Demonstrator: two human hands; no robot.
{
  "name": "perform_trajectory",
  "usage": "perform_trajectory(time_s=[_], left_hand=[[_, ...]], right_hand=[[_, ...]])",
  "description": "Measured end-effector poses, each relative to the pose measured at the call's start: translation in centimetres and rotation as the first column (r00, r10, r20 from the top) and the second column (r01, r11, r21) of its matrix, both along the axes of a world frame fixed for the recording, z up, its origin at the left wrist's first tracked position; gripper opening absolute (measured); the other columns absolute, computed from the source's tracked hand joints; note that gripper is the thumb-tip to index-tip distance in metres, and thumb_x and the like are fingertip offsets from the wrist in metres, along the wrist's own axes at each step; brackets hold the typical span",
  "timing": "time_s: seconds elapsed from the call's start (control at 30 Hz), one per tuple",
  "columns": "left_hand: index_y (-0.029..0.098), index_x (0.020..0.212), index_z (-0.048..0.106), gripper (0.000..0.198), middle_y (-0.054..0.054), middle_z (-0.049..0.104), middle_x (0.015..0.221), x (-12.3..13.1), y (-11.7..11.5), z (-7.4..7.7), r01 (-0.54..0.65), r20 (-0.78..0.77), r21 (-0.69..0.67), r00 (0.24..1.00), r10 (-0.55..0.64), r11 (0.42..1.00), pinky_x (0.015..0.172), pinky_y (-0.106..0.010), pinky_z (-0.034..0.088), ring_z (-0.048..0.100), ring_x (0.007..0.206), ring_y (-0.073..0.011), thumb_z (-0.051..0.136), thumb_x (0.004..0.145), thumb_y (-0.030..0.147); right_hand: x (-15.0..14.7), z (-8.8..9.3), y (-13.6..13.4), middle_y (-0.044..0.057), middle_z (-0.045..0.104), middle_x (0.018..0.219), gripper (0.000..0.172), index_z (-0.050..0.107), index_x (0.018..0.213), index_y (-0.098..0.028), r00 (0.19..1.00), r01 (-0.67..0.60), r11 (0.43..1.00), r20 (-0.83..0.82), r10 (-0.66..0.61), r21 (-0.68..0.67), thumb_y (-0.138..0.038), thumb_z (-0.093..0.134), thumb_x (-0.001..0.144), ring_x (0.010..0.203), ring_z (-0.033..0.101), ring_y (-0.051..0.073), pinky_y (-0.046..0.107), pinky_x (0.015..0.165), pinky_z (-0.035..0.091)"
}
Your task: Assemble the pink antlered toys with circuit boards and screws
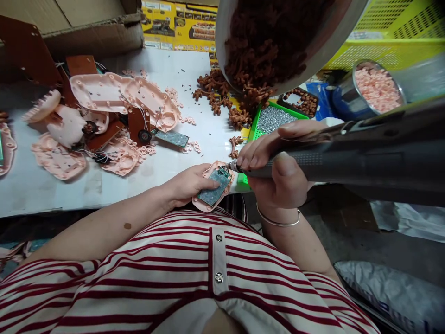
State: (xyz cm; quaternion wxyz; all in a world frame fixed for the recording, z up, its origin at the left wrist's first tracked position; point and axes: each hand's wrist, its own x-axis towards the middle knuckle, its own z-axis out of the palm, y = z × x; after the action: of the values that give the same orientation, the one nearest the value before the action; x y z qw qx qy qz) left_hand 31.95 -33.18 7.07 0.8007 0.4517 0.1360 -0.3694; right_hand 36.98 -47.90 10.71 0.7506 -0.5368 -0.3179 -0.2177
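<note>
Near the table's front edge my left hand (189,185) holds a pink plastic shell (202,204) with a green circuit board (212,186) lying in it, the thumb pressed on the board. My right hand (278,171) is wrapped round a dark electric screwdriver (313,160), which points left. Its tip meets the upper right part of the shell, beside the board; the screw under it is too small to tell. Left of my hands lie several pink shells (100,93) with wires, brown boards (139,125) and another green board (172,138).
A tipped white bucket (222,41) of brown pieces stands at the back. To the right are a green tray (255,125) of screws, a metal tin (356,88) of pink pieces and a yellow basket (392,51). A cardboard box (104,37) fills the back left.
</note>
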Motion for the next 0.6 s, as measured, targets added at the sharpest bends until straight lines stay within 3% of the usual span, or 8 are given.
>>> perform_trajectory(time_s=[0.2,0.6], left_hand=[[0.012,0.097,0.066,0.039,-0.006,0.073,0.083,0.03,-0.03,-0.08,0.003,0.006,-0.008,1.000,-0.003,1.000,0.069,-0.027,0.053,0.067,0.069,-0.0156,0.085,0.063,0.018],[0.013,0.094,0.065,0.035,-0.005,0.072,0.081,0.17,-0.08,-0.11,0.019,0.014,0.015,1.000,-0.019,1.000,0.070,-0.027,0.054,0.067,0.070,-0.0161,0.082,0.064,0.016]], right_hand=[[0.08,-0.28,0.16,-0.010,0.049,0.057,0.024,0.072,0.105,-0.038,1.000,-0.002,1.000,-0.026,0.002,0.010,-0.039,0.072,0.081,0.035,0.045,0.010,0.026,0.033,0.041],[-0.06,-0.90,-0.24,-0.008,0.058,0.066,0.023,0.066,0.109,-0.040,0.997,-0.012,0.998,-0.077,0.008,-0.054,-0.040,0.070,0.086,0.040,0.046,0.012,0.029,0.037,0.041]])
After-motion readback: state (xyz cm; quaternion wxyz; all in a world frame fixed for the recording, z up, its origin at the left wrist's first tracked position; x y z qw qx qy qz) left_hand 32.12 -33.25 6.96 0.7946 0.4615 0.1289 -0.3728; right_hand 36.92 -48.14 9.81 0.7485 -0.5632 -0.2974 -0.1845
